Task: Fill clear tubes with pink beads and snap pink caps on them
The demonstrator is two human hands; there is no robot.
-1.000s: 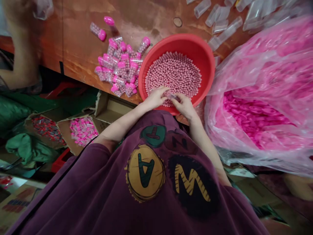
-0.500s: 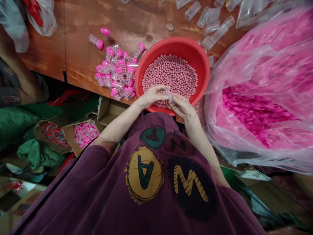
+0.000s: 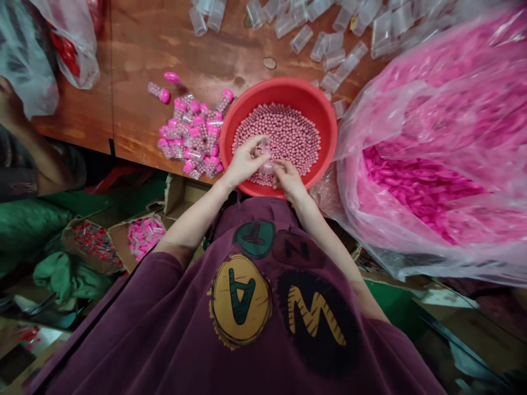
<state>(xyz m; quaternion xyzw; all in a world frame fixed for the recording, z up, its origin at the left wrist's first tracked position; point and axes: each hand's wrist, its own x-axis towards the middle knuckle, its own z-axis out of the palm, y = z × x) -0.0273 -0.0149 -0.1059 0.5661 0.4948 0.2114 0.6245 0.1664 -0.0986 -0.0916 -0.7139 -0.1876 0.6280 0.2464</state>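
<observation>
My left hand and my right hand meet low over a red plastic basin. Between them is a small transparent plastic tube, held by the fingers of both hands. Its lower end is partly hidden by my fingers. Directly beneath my hands lie the many small pink beads that fill the basin's floor. Left of the basin, near my left hand, lies a heap of transparent tubes filled with pink beads and closed with pink caps.
Loose transparent tubes cover the wooden table behind the basin. A large plastic bag of pink caps lies to the right. Cardboard boxes sit below the table edge. A co-worker's arm shows at far left.
The view has tilted, so the basin sits lower in the frame and more of the table shows. The tube has moved left and stands more upright between my hands.
</observation>
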